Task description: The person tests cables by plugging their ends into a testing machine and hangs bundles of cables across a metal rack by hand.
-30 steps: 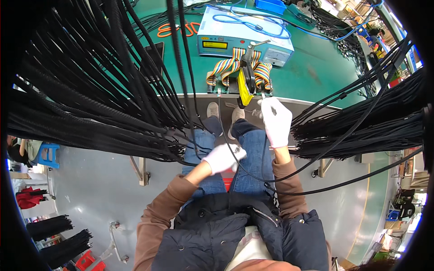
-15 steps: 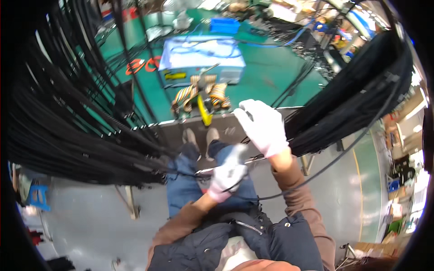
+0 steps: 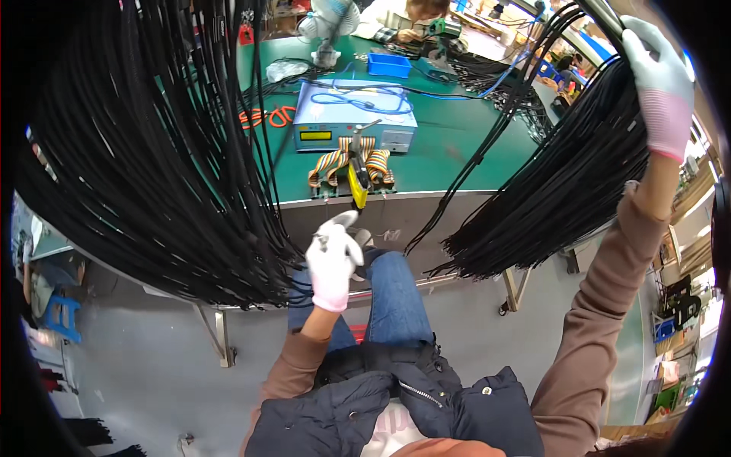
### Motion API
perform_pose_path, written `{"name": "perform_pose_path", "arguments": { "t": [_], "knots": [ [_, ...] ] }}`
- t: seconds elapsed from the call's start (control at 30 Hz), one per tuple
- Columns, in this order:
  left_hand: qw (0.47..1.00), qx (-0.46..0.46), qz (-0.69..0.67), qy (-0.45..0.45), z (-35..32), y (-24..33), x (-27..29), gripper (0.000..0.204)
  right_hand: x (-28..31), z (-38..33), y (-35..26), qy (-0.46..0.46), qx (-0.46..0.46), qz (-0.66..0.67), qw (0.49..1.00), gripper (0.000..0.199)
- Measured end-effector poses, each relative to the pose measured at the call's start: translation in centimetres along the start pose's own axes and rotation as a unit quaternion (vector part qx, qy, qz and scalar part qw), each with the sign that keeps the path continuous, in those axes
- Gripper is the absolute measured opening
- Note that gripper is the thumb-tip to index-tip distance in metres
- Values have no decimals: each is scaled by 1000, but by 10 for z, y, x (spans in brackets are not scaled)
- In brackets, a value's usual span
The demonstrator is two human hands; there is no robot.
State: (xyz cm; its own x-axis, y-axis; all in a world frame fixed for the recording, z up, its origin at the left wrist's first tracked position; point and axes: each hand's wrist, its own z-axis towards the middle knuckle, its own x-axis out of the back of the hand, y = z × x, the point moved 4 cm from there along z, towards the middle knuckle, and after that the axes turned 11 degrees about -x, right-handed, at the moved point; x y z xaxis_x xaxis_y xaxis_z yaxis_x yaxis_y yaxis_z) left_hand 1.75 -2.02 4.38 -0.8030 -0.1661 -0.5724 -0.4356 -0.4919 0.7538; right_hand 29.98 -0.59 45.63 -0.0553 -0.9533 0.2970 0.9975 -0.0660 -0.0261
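Observation:
My left hand (image 3: 332, 259), in a white glove with a pink cuff, is above my knees beside the lower ends of the left bundle of black cables (image 3: 152, 221). Its thumb and fingers stand apart, and I see nothing held in them. My right hand (image 3: 661, 72), gloved alike, is raised at the far right, its fingers curled at a metal bar (image 3: 604, 17). They close on black cable at the top of the right bundle of black cables (image 3: 560, 179), though the fingertips are partly hidden. Between the bundles, a yellow-and-black clamp (image 3: 356, 185) stands among striped ribbon cables (image 3: 329, 166).
On the green table (image 3: 449, 148) sit a light-blue test box (image 3: 354, 114), a blue tray (image 3: 389, 65), orange-handled scissors (image 3: 280, 116) and a white fan (image 3: 329, 21). A co-worker (image 3: 417, 17) sits across it. A blue stool (image 3: 64, 318) stands at left.
My right hand has risen to the bar at far right, and the cable that arced across my right arm no longer does. My left hand has moved left and forward and released the cable.

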Motion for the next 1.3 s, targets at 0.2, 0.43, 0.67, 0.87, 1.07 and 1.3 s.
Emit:
{"name": "perform_pose_path", "arguments": {
  "t": [0.2,0.43,0.67,0.87,1.07,1.3],
  "knots": [
    [989,69,65,-112,-1,6,-23,27,-6,-2,-23,-106,0,274,956,32],
    [983,-14,183,32,35,3,23,26,-85,-146,-82,-119,-146,469,863,44],
    [926,-21,365,-94,72,-26,48,24,-195,-365,-90,-479,-370,520,603,14],
    [920,61,382,-64,73,-35,42,25,-203,-399,-114,-525,-460,528,483,14],
    [928,13,365,-73,42,-31,52,27,-190,-403,-108,-442,-386,564,581,17],
    [881,56,445,-148,13,-34,59,25,-147,-388,-110,-460,-422,568,535,20]
  ]
}}
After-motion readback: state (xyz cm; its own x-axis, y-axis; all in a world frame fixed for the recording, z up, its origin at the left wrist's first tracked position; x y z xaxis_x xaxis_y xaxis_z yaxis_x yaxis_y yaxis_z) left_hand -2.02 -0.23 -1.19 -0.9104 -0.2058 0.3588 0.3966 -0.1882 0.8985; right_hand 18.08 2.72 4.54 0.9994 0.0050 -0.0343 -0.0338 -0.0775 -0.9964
